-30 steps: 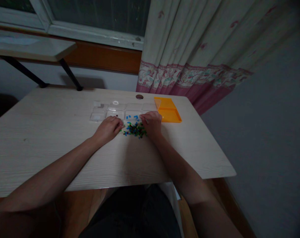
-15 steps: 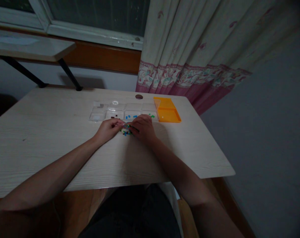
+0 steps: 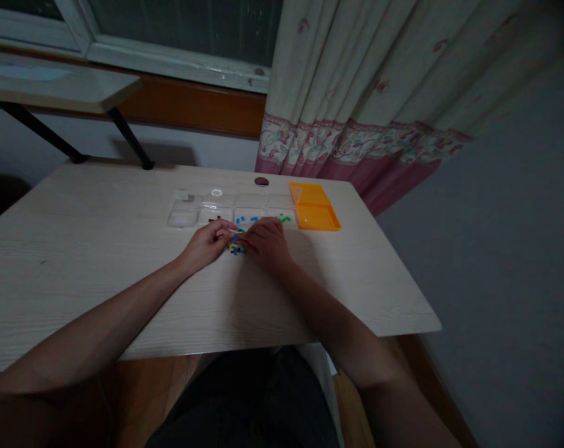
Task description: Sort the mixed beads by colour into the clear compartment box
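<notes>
My left hand (image 3: 209,241) is closed, its thumb and index fingertip together at the left edge of a pile of small coloured pieces (image 3: 236,249). Too little shows of its fingertips to tell what they pinch. My right hand (image 3: 266,242) comes in from the other side with its fingers bent and pressed together, partly covering the pile. Whatever it grips is hidden. Blue, green, yellow and black bits show between the two hands. Just beyond lies a clear plastic compartment box (image 3: 183,222), with brown, blue and green pieces sorted in separate front compartments.
An orange plastic case (image 3: 316,216) lies at the box's right end. Behind the box is a small dark oval object (image 3: 262,182). A raised shelf (image 3: 62,84) on black legs stands at the back left of the pale wooden table (image 3: 99,249). A curtain (image 3: 337,124) hangs behind.
My left fingers have shifted slightly right and closer to my right hand. A dark bit seen at my right fingertips before no longer shows.
</notes>
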The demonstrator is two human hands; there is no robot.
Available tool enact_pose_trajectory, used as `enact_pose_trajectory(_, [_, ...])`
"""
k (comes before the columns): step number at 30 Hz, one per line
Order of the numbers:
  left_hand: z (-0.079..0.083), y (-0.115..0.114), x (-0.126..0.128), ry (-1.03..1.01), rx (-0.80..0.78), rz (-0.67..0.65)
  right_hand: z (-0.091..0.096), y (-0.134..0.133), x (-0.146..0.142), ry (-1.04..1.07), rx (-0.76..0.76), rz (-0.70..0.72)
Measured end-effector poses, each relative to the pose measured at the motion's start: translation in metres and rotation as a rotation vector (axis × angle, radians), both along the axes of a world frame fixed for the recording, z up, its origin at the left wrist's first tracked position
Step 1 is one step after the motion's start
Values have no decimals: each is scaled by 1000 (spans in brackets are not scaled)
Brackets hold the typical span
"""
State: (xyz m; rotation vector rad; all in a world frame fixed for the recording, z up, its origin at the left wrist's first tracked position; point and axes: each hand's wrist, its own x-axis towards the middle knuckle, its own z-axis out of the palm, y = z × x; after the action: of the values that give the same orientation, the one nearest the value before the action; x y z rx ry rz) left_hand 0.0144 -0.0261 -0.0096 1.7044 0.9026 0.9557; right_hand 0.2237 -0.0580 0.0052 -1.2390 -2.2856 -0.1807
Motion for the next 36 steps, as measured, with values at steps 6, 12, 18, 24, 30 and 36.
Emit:
enact_pose_trajectory(6, [-4,0,-1,-13,23,-14,7,-5,-4,-36,10,22])
enact_pose_trajectory(12, [-4,0,0,-32,23,-44,8,-6,-7,-41,9,41])
enact_pose_trajectory(18, [7,-4,-1,109,157,55,2,4,1,146,-25,-121])
enact_pose_trajectory(24, [7,-3,-5,211,241,165,0,19,23,290,5,-509])
enact_pose_trajectory(30, [10,-4,-4,216,253,148,-2,21,23,239,-18,-540])
enact_pose_trajectory(36, [15,-7,-4,250,289,136,-4,22,23,199,-40,-538])
